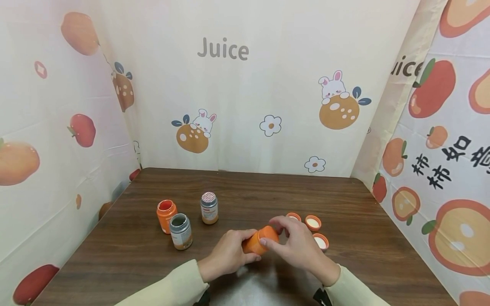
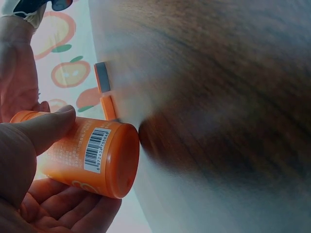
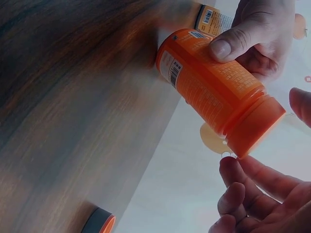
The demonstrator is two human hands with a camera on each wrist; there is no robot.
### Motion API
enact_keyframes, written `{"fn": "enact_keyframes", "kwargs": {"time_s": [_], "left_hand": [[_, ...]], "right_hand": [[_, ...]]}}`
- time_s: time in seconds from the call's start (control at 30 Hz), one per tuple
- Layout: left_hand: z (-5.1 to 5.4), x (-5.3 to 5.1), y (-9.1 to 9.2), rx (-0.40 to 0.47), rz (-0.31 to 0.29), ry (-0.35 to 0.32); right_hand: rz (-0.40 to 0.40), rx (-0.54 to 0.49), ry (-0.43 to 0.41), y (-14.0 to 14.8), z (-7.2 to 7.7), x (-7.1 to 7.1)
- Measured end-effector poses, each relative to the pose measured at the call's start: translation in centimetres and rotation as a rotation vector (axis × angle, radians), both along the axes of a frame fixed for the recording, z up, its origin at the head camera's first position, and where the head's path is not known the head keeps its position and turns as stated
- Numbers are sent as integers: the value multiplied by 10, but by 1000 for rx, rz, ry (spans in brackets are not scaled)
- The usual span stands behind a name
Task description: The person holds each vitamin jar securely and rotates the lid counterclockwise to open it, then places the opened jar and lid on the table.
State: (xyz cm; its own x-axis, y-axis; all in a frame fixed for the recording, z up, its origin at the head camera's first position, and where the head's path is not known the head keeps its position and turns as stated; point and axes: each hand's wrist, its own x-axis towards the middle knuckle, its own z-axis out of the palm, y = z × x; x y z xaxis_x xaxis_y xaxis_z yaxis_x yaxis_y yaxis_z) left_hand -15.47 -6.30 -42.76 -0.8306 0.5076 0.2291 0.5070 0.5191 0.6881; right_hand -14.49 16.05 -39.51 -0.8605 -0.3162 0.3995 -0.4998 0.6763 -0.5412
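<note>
My left hand (image 1: 229, 251) grips an orange bottle (image 2: 73, 155) around its body, thumb on one side and fingers on the other. The bottle is tilted above the table, with an orange cap (image 3: 257, 127) on its neck. Beside that cap is my right hand (image 1: 300, 244), its fingers loosely bent. In the right wrist view a fingertip (image 3: 243, 162) reaches the cap's edge, while the thumb stands apart from it.
On the left of the brown table (image 1: 344, 204) stand a lidless orange bottle (image 1: 166, 219), a lidless grey jar (image 1: 181, 233) and a grey jar with a sealed top (image 1: 209, 209). Upturned caps (image 1: 313, 222) lie just beyond my right hand. Printed cloth (image 1: 268, 85) encloses the table.
</note>
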Motion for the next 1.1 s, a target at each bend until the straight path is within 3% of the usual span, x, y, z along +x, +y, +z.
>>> {"fn": "enact_keyframes", "kwargs": {"time_s": [0.17, 0.33, 1.1], "left_hand": [[0, 0, 0, -2, -1, -9], [0, 0, 0, -3, -1, -4], [0, 1, 1, -12, 17, 14]], "right_hand": [[-15, 13, -60, -1, 2, 0], [-15, 16, -67, -1, 1, 0], [173, 14, 139, 4, -1, -2]]}}
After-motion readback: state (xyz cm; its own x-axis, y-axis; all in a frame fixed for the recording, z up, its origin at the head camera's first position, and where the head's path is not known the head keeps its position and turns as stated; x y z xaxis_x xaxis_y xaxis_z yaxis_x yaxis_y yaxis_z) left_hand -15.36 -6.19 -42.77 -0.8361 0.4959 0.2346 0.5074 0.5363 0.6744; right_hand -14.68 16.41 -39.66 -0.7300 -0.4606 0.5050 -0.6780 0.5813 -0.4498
